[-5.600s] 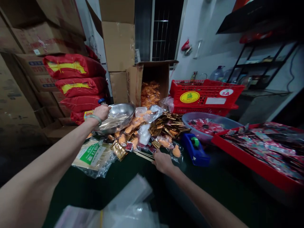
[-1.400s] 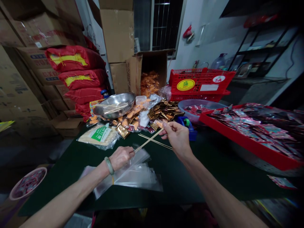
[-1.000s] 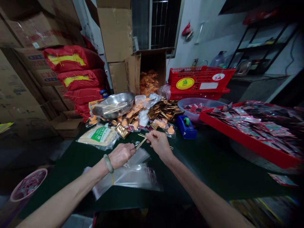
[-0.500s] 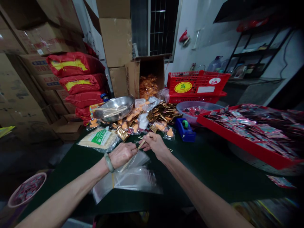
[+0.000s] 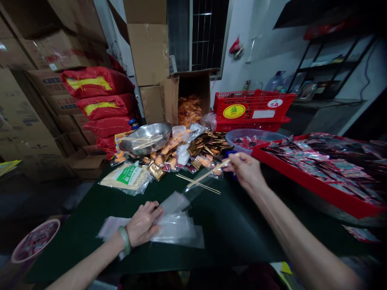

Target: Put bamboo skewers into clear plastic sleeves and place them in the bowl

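Observation:
Clear plastic sleeves (image 5: 178, 227) lie fanned out on the dark green table (image 5: 229, 241). My left hand (image 5: 143, 223), with a jade bangle at the wrist, is on their left part, fingers bent; whether it pinches a sleeve is hard to see. My right hand (image 5: 244, 169) is closed on thin wooden sticks (image 5: 208, 174) at their upper right end, and a clear sleeve seems to be around their lower part. Beneath them, a few loose sticks (image 5: 199, 184) cross on the table. A bag of sticks with a green label (image 5: 128, 177) lies to the left.
Behind are a metal bowl (image 5: 146, 139) with sticks, gold packets (image 5: 208, 145), orange pieces in clear wrap (image 5: 171, 149) and a blue tape dispenser (image 5: 231, 155) partly behind my right hand. A red tray (image 5: 311, 185) of packets stands right, a red basket (image 5: 254, 108) behind.
My right hand has moved right with the sticks, away from my left hand. My left hand has come down and left, onto the sleeves. The loose sticks and tabletop between the hands are now uncovered.

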Motion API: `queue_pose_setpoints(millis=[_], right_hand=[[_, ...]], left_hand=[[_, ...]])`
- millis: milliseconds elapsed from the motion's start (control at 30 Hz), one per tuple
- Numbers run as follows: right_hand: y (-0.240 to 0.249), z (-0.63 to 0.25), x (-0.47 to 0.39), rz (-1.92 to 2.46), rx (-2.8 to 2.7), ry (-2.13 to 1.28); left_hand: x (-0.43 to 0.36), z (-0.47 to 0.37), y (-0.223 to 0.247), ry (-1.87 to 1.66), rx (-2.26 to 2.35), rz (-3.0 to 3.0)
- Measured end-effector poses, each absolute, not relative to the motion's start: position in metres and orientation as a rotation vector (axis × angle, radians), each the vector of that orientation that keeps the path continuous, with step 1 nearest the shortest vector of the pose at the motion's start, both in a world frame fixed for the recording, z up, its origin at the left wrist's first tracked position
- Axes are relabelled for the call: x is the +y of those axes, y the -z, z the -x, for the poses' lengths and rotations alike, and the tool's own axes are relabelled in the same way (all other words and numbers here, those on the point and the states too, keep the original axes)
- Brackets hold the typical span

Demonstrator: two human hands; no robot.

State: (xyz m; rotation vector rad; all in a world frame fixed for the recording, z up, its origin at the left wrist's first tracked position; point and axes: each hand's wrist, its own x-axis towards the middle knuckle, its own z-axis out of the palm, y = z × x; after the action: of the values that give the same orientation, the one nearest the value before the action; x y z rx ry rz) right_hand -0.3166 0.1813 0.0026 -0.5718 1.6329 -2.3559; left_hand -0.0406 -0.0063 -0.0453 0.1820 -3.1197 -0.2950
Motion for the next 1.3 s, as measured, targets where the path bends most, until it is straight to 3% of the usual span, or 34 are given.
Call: queue_pose_setpoints(millis=[100,267,400,567,733,900,1033,1100,1200,1300], right_hand=[[-0.026,0.313,0.209,0.667,1.655,2.282],[-0.050,0.254,0.207,0.921,1.628,2.055],[-0.053,0.228,0.192,0.972,1.642,2.036],[-0.043,0.222,0.187,1.035,1.956,2.256],[-0.027,0.206,0.188,1.646,2.196,1.944],[-0.028,0.203,0.188,1.189,2.097,2.023],[-0.030,0.211,0.186,1.052,1.825,1.958],[-0.029,0.212,0.188,1.040,1.949,2.050],[-0.029,0.205,0.193,1.349,2.339,2.180],[-0.031,0.194,0.196,1.916,2.520,1.934]], left_hand=[[-0.008,0.055,0.016,0.589,-2.920,-0.227],[0.040,0.105,-0.045,1.426,-2.492,-0.215],[0.076,0.129,-0.057,1.616,-2.338,-0.135],[0.073,0.131,-0.050,1.916,-2.076,-0.173],[0.065,0.124,-0.052,1.905,-2.036,-0.210],[0.066,0.118,-0.051,1.881,-2.140,-0.233],[0.069,0.116,-0.047,1.907,-2.130,-0.176],[0.070,0.116,-0.044,1.920,-2.108,-0.218],[0.071,0.115,-0.042,1.882,-2.101,-0.288],[0.072,0.115,-0.042,1.812,-2.146,-0.249]])
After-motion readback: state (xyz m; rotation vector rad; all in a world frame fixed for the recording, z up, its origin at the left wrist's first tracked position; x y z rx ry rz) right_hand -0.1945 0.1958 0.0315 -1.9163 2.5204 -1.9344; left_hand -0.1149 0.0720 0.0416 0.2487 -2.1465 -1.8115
